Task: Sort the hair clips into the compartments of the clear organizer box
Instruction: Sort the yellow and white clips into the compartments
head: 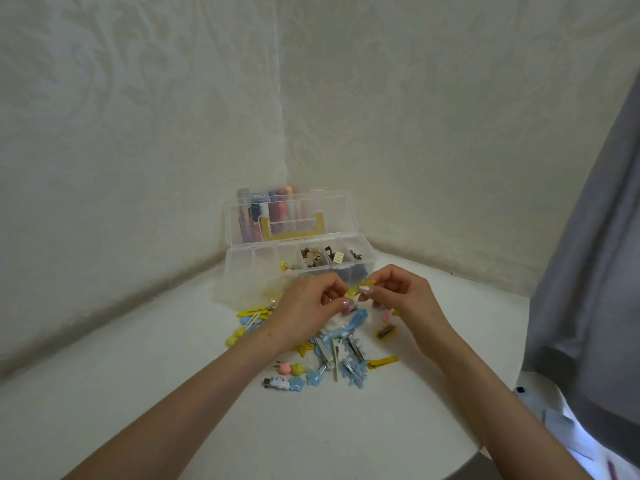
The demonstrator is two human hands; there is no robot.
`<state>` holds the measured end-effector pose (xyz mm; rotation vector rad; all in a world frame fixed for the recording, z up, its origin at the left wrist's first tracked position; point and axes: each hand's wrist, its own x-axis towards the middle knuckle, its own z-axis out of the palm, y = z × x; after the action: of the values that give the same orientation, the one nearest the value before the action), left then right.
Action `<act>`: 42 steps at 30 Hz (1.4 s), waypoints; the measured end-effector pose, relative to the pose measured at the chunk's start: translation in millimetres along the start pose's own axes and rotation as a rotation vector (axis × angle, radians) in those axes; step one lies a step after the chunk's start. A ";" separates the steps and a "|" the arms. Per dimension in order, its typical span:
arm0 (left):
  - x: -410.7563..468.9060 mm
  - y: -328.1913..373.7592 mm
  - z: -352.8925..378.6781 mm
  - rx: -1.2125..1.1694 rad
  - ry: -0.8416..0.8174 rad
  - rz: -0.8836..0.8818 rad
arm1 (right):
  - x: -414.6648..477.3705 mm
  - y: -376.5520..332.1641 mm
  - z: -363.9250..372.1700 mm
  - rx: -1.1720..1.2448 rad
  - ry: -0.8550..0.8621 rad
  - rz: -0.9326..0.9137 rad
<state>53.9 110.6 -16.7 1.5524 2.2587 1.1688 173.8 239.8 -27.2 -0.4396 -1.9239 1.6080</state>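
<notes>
Grip of left hand (308, 303) and right hand (401, 296) tight on yellow hair clip (358, 291), long axis diagonal, rounded tip up-right.

clear glossy plastic organizer box (242, 268), matt white table (173, 393), embossed wallpaper (138, 116)

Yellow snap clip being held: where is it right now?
Head view, centre: the yellow snap clip is pinched between the left hand and right hand, above the loose clip pile, just in front of the clear organizer box.
</notes>
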 end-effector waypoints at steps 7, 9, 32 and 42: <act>2.6 -0.5 -15.4 -0.043 0.131 0.006 | 3.1 16.4 3.3 -0.427 0.069 -0.063; 5.8 -2.9 -26.7 -0.039 0.201 -0.005 | 3.1 20.9 4.0 -0.741 0.065 -0.094; 23.1 -67.9 -89.4 0.406 0.344 -0.234 | 1.6 16.3 6.6 -0.494 0.066 -0.118; 16.5 -24.0 -67.8 0.256 0.303 -0.025 | 0.7 6.9 6.5 -0.166 0.094 -0.076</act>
<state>-6.7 86.6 18.0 1.5112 2.7094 1.2201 168.4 236.6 -34.5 -0.4940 -1.9860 1.3623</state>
